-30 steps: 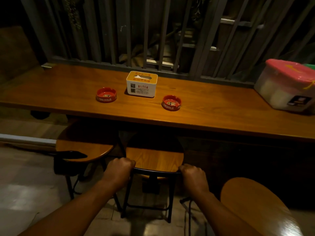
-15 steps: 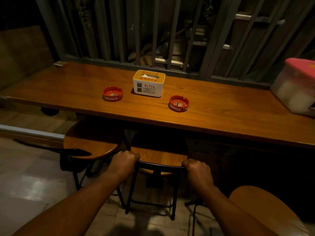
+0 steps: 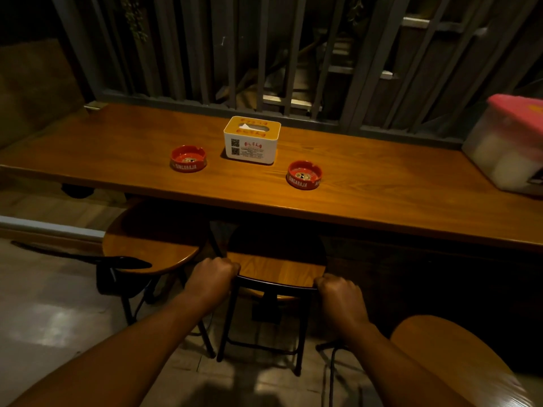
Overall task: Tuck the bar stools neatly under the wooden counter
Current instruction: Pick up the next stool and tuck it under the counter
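A long wooden counter [image 3: 367,198] runs across the view. Below its front edge stands the middle bar stool [image 3: 276,268], round wooden seat on black metal legs, its far half in shadow under the counter. My left hand [image 3: 213,277] is shut on the seat's left rim and my right hand [image 3: 338,295] on its right rim. A second stool [image 3: 152,245] stands to the left, partly under the counter. A third stool [image 3: 449,356] sits at the bottom right, out from under the counter.
On the counter sit two red ashtrays [image 3: 188,158] [image 3: 304,174], a white tissue box [image 3: 251,141] and a pink-lidded plastic container [image 3: 511,142] at the right end. Grey metal bars [image 3: 264,54] close off the far side. Tiled floor lies to the left.
The middle stool has slid further under the counter, with both hands still on its rim. The view has shifted forward slightly.
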The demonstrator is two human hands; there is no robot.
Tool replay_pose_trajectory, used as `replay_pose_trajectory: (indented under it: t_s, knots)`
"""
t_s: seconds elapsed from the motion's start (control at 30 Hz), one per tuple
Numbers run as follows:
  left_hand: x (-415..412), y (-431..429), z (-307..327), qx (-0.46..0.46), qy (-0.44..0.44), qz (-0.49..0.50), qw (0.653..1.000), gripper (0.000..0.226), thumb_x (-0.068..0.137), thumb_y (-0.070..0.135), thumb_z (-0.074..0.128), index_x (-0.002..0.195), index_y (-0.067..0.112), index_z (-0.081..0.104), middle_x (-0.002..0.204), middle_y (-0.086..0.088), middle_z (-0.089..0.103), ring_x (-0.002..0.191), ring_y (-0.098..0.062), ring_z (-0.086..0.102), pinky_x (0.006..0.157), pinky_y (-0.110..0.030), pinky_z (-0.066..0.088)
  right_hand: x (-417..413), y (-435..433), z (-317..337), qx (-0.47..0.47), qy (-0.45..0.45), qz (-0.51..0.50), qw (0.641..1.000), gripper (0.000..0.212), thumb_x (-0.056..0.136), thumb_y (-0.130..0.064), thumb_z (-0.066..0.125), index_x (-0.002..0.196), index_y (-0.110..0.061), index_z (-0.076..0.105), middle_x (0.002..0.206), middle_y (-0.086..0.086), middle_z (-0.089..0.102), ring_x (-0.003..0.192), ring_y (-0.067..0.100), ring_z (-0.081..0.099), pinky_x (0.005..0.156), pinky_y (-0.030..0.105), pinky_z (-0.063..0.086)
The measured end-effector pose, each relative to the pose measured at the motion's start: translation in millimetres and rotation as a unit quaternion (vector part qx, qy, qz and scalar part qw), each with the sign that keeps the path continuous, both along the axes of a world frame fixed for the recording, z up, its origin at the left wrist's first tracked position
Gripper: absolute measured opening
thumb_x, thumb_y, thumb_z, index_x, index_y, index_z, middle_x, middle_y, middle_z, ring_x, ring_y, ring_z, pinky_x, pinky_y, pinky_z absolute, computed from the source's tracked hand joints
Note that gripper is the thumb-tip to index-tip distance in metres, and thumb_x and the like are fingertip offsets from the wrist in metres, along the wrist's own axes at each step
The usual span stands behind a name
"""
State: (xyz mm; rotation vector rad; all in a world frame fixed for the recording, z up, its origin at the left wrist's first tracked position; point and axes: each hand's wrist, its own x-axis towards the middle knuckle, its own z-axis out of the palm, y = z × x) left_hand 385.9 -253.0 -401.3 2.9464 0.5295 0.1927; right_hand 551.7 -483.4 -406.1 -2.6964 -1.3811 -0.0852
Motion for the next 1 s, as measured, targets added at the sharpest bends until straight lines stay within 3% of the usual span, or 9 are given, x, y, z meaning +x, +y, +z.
replay_pose_trajectory:
  t_s: [0.17, 0.3, 0.5, 0.63, 0.77, 0.87, 0.93, 1.0]
  knots:
    - [9, 5, 4, -0.001, 0.002, 0.009, 1.0, 0.024, 0.087, 0.005, 0.06, 0.104, 0.019, 0.069, 0.098, -0.003, 0.07, 0.089, -0.019, 0.067, 0.069, -0.025, 0.045, 9, 10, -2, 0.007, 0.01, -0.007, 1.0, 0.019, 0.075, -0.001, 0.071, 0.073, -0.018, 0.062, 0.071, 0.005, 0.064, 0.058, 0.024, 0.063, 0.046, 0.032, 0.047]
    - [8, 6, 5, 0.0, 0.014, 0.012, 1.0, 0.023, 0.086, 0.004, 0.059, 0.101, 0.018, 0.069, 0.095, -0.004, 0.07, 0.085, -0.02, 0.067, 0.065, -0.025, 0.044, 5, 8, 2, 0.012, 0.005, -0.005, 1.0, 0.021, 0.07, 0.003, 0.073, 0.071, -0.015, 0.063, 0.069, 0.007, 0.065, 0.056, 0.026, 0.063, 0.045, 0.03, 0.039]
    - [8, -1, 19, 0.025, 0.061, 0.025, 0.998, 0.018, 0.09, 0.007, 0.056, 0.098, 0.02, 0.065, 0.093, -0.002, 0.069, 0.086, -0.019, 0.066, 0.063, -0.025, 0.038, -2, 11, 5, 0.015, 0.024, -0.023, 0.999, 0.014, 0.084, -0.004, 0.062, 0.085, -0.018, 0.063, 0.086, 0.004, 0.066, 0.073, 0.021, 0.064, 0.055, 0.028, 0.043]
    - [9, -2, 25, 0.013, 0.087, 0.034, 0.996, 0.015, 0.087, 0.01, 0.059, 0.094, 0.023, 0.062, 0.092, -0.002, 0.068, 0.086, -0.021, 0.066, 0.062, -0.028, 0.038, -3, 11, 5, 0.049, 0.128, -0.077, 0.988, 0.033, 0.079, -0.008, 0.068, 0.107, -0.025, 0.062, 0.108, 0.001, 0.062, 0.091, 0.022, 0.062, 0.069, 0.034, 0.054]
    - [10, -12, 38, -0.012, 0.089, 0.014, 0.996, 0.018, 0.078, 0.026, 0.07, 0.095, 0.025, 0.063, 0.094, -0.001, 0.065, 0.089, -0.024, 0.065, 0.064, -0.032, 0.044, -13, -7, 16, 0.148, 0.269, -0.142, 0.941, 0.05, 0.083, -0.014, 0.065, 0.129, -0.025, 0.052, 0.123, 0.001, 0.056, 0.1, 0.018, 0.059, 0.079, 0.036, 0.057]
    - [14, -33, 55, 0.006, 0.061, -0.041, 0.997, 0.032, 0.078, 0.033, 0.067, 0.108, 0.024, 0.065, 0.104, -0.002, 0.062, 0.096, -0.026, 0.063, 0.078, -0.037, 0.049, -30, -35, 29, 0.159, 0.302, -0.176, 0.924, 0.059, 0.085, -0.018, 0.067, 0.139, -0.026, 0.044, 0.126, 0.005, 0.059, 0.106, 0.022, 0.06, 0.082, 0.028, 0.051]
    - [18, -54, 62, -0.018, 0.023, -0.086, 0.996, 0.038, 0.079, 0.032, 0.065, 0.116, 0.023, 0.062, 0.109, -0.002, 0.06, 0.099, -0.025, 0.061, 0.078, -0.036, 0.05, -44, -58, 35, 0.144, 0.307, -0.215, 0.916, 0.065, 0.086, -0.021, 0.068, 0.144, -0.026, 0.038, 0.13, 0.006, 0.059, 0.114, 0.024, 0.058, 0.089, 0.03, 0.05]
    - [23, -80, 65, -0.036, -0.019, -0.137, 0.99, 0.041, 0.079, 0.031, 0.065, 0.118, 0.022, 0.06, 0.112, -0.002, 0.057, 0.102, -0.024, 0.059, 0.078, -0.036, 0.052, -59, -84, 41, 0.14, 0.283, -0.26, 0.913, 0.062, 0.087, -0.024, 0.067, 0.143, -0.024, 0.039, 0.125, 0.007, 0.063, 0.107, 0.024, 0.062, 0.087, 0.035, 0.054]
